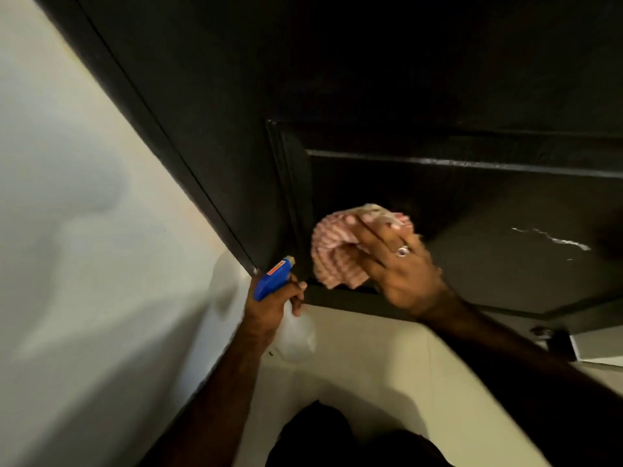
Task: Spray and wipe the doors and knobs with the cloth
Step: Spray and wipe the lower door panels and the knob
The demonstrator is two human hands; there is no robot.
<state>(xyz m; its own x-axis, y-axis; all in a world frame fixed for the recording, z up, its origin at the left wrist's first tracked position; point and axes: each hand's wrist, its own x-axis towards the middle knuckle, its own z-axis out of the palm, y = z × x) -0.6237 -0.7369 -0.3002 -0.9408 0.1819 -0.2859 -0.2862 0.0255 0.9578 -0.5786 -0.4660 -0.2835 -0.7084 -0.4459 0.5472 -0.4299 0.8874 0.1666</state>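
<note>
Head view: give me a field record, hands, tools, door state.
left hand: grips spray bottle by its blue trigger head, low beside the door's left edge
right hand: presses pink cloth on the door, wears a ring
door: dark, panelled, cloth at the panel's lower left corner
residue: white streak on the panel, right of the cloth, not yet wiped
knob: none clearly in view
wall: pale, left of the door
</note>
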